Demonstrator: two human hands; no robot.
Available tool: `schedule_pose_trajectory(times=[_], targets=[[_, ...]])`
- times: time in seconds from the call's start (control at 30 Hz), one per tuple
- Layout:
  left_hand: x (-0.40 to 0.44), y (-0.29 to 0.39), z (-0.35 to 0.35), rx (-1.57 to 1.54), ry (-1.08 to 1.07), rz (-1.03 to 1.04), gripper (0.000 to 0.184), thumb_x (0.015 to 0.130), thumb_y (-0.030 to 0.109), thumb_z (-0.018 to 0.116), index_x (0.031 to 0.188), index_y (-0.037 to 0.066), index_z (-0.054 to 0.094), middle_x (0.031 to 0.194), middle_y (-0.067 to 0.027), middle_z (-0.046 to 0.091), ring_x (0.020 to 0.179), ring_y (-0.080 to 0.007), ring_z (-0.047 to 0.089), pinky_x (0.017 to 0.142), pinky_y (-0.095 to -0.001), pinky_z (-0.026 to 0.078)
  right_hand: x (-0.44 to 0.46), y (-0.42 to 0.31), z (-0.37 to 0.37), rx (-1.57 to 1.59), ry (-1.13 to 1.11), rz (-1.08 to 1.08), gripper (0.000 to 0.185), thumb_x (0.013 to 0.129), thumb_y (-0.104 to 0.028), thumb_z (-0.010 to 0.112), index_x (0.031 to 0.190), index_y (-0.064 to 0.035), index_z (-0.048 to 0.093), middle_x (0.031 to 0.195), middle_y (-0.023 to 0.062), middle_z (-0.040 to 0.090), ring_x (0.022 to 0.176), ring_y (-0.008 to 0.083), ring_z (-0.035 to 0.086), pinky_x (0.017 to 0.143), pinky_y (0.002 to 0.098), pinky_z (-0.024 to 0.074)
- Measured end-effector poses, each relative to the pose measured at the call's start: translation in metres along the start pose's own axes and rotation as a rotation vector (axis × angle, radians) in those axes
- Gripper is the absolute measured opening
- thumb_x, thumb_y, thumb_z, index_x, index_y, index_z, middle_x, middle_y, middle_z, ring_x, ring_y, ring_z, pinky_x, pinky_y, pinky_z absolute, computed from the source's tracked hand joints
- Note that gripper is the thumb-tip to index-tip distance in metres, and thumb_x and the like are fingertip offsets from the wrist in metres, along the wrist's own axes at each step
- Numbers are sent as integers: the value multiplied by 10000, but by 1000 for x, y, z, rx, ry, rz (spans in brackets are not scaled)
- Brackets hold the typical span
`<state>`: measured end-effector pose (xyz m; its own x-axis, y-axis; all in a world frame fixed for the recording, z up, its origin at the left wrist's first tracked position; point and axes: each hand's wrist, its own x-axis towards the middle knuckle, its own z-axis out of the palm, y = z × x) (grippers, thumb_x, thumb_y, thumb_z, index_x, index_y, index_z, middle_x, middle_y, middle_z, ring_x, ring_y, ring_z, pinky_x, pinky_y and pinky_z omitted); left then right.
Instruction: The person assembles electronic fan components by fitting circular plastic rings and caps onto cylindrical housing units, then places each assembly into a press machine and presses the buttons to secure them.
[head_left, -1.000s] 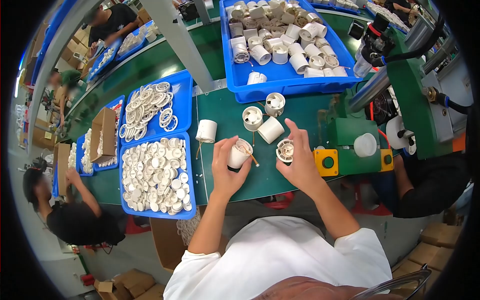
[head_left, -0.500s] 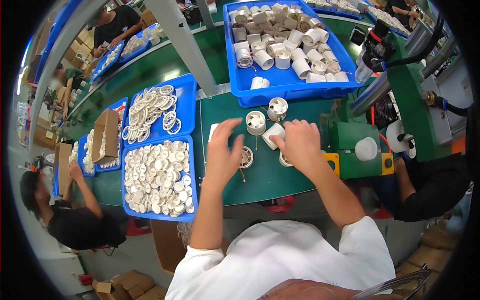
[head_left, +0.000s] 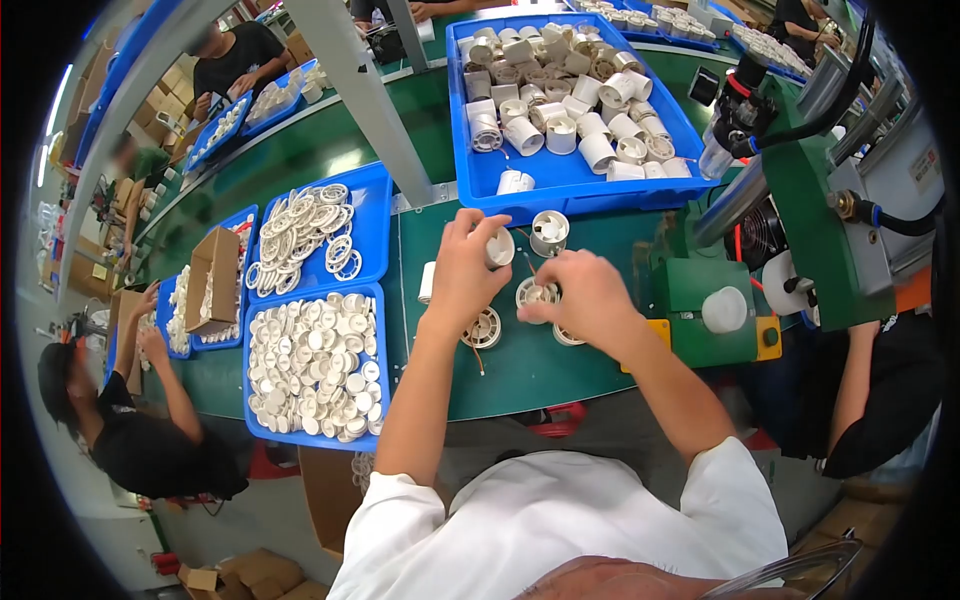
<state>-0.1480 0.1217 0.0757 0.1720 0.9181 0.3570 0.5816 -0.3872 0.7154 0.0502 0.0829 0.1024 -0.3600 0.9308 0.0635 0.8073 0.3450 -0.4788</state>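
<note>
My left hand (head_left: 468,270) is closed around a white cylindrical fan housing (head_left: 500,248), its thumb and fingers on the sides. In my right hand (head_left: 598,302) a second white housing (head_left: 535,292) is gripped at its rim, its spoked round end facing up. Just beyond them stands a white fan housing (head_left: 549,232) with the fan blades visible inside. Nearer to me, a spoked housing (head_left: 484,327) with a thin wire lies by my left wrist. Another housing (head_left: 567,336) is partly covered by my right hand. A white cylinder (head_left: 427,283) is left of my left hand.
A large blue tray (head_left: 590,200) of white housings stands beyond my hands. To the left are a blue tray (head_left: 376,215) of white rings and a blue tray (head_left: 262,432) of round caps. A green press (head_left: 690,285) stands at right. Other people sit along the bench.
My left hand has moved forward and right and closed on a fan housing. My right hand has come slightly nearer and left, turning its housing so the spoked end faces up.
</note>
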Motion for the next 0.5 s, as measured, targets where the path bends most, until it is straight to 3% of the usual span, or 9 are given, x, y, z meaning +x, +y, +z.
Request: schedule_pose_trajectory(times=[0.03, 0.07, 0.1, 0.13, 0.17, 0.3, 0.37, 0.47, 0.5], targets=[[3, 1, -2, 164, -9, 60, 613, 663, 41, 884, 1220, 49, 628, 1193, -158, 610, 1059, -350, 617, 933, -418, 523, 9, -3, -11, 8, -51, 131, 472, 799, -387, 849, 1104, -56, 705, 1016, 129, 706, 950, 320, 671, 849, 429, 546], [4, 2, -4, 328, -22, 117, 636, 638, 67, 913, 1209, 48, 634, 1181, -164, 631, 1066, -352, 606, 942, -419, 512, 17, 1, -10, 11, -55, 130, 472, 799, -387, 849, 1104, -56, 705, 1016, 129, 706, 950, 320, 671, 849, 429, 546], [3, 3, -5, 331, -28, 111, 636, 638, 67, 913, 1209, 48, 634, 1181, -164, 631, 1066, -352, 606, 942, -419, 512, 23, 8, -3, -22, 85, 164, 495, 803, -395, 847, 1110, -40, 690, 1005, 135, 712, 971, 327, 676, 853, 438, 549], [7, 5, -6, 392, -117, -20, 639, 631, 107, 930, 1202, 44, 649, 1149, -158, 649, 1085, -346, 594, 944, -407, 511, 30, 14, 0, -60, 233, 193, 518, 806, -403, 846, 1116, -24, 676, 994, 142, 718, 992, 334, 680, 858, 448, 551], [10, 7, -5, 451, -209, -150, 646, 624, 146, 946, 1195, 40, 664, 1117, -153, 666, 1105, -341, 582, 947, -396, 511, 38, 17, 0, -90, 204, 227, 542, 807, -382, 849, 1125, 6, 643, 972, 165, 732, 1029, 347, 694, 859, 457, 562], [14, 2, -6, 355, -300, -162, 590, 660, 187, 933, 1158, 9, 671, 1094, -191, 691, 1096, -368, 590, 965, -424, 497, 64, 31, 19, -62, 28, 348, 568, 778, -318, 872, 1167, 4, 611, 1051, 169, 739, 994, 379, 721, 840, 461, 596], [5, 4, -12, 111, -104, -93, 499, 745, 204, 882, 1153, 4, 675, 1135, -208, 688, 1145, -376, 590, 976, -435, 495, 62, 35, 19, -5, 45, 331, 560, 771, -304, 872, 1186, -22, 623, 1048, 164, 743, 999, 386, 717, 848, 462, 592], [-13, -17, -35, 165, 90, -76, 413, 814, 161, 811, 1175, 13, 675, 1179, -204, 686, 1184, -379, 586, 989, -452, 494, 51, 36, 14, 143, 80, 296, 553, 737, -230, 859, 1226, -80, 648, 1112, 158, 693, 1034, 389, 684, 899, 448, 572], [-22, -26, -46, 269, 25, -83, 449, 825, 103, 774, 1254, 36, 661, 1301, -199, 636, 1228, -393, 577, 1023, -463, 491, 43, 37, 12, 157, 204, 159, 575, 721, -207, 855, 1237, -67, 642, 1152, 158, 637, 1064, 372, 656, 922, 437, 563]])
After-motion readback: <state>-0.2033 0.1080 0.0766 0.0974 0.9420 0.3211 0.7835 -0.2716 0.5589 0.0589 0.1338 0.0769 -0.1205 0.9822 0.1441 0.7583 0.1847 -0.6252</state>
